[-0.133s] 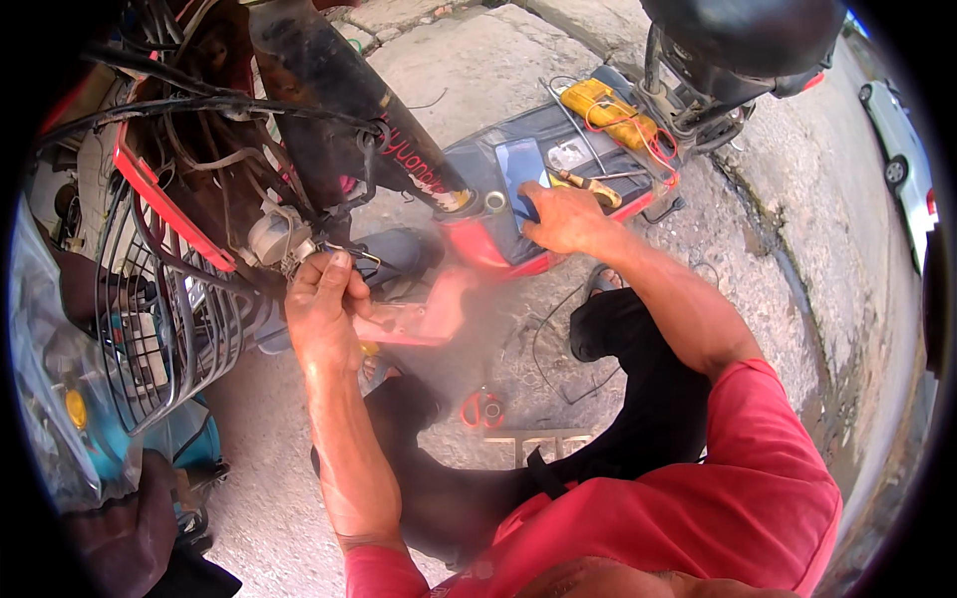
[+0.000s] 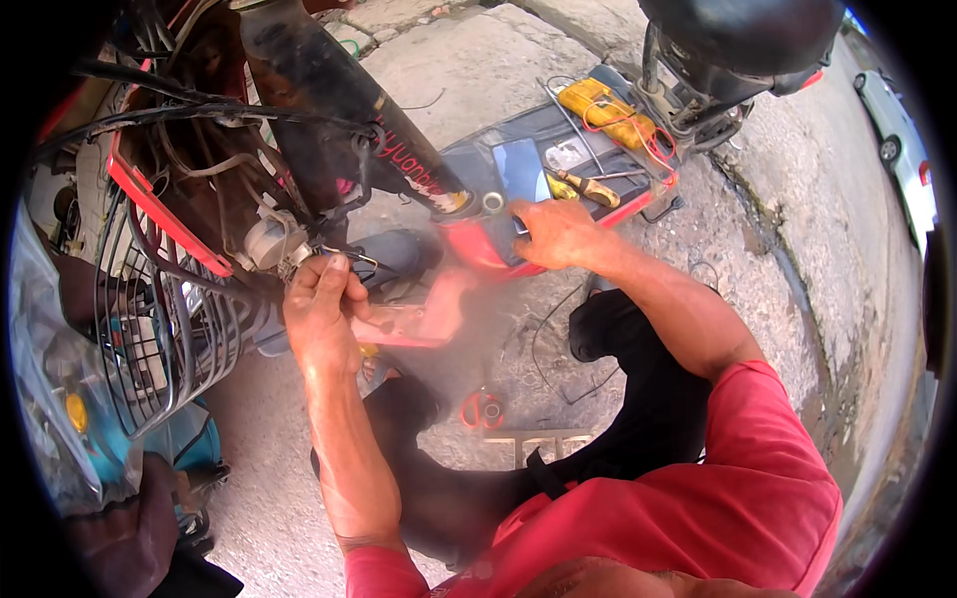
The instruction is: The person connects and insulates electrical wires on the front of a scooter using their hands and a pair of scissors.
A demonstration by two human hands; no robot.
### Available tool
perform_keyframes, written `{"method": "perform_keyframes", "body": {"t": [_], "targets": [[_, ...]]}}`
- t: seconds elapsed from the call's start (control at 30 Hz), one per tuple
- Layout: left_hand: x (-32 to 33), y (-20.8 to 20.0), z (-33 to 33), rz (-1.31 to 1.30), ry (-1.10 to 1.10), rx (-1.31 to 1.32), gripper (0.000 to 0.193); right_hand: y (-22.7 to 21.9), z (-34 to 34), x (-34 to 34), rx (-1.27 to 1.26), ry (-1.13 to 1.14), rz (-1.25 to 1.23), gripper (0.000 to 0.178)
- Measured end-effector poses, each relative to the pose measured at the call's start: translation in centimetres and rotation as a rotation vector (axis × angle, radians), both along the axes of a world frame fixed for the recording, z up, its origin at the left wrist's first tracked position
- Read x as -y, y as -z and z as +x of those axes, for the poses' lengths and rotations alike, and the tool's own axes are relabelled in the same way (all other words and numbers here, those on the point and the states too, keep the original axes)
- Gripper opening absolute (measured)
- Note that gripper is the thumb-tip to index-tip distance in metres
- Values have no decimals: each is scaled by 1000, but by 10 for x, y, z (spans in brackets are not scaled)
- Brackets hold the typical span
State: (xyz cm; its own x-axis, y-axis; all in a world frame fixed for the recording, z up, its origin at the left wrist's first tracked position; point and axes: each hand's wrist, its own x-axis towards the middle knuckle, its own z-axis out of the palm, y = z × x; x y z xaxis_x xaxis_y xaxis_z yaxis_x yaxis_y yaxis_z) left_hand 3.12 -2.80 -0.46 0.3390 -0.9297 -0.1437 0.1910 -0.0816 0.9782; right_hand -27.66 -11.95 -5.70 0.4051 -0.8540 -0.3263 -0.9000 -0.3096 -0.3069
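My left hand (image 2: 324,304) is closed in a pinch on thin wires (image 2: 361,260) beside a round grey metal part (image 2: 275,242) at the front of a stripped scooter. What lies deeper inside the fingers is hidden. My right hand (image 2: 560,235) hovers at or touches the near end of a smartphone (image 2: 520,167), its index finger and thumb apart. The phone lies on the scooter's dark footboard (image 2: 477,157). Right of the phone are a screwdriver with a yellow and black handle (image 2: 592,189) and a yellow meter (image 2: 610,114) with red leads.
A dark steering column (image 2: 344,105) with loose cables rises at the left, above a wire basket (image 2: 169,329). Orange-handled scissors (image 2: 482,410) lie on the concrete between my legs. The black seat (image 2: 748,35) is at the far right, and a silver car (image 2: 895,149) stands beyond.
My right hand has drawn back from the middle of the phone toward its near end, uncovering more of the screen. The left hand stays in place.
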Motion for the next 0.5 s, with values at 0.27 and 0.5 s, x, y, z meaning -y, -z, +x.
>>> {"method": "perform_keyframes", "body": {"t": [0.27,0.5], "targets": [[0,-5,-6,1,-17,-10,14,5,-2,-5,-19,-55,30,47],[-1,-6,-7,-13,-16,-16,16,6,-5,-4,-13,-82,48,47]]}}
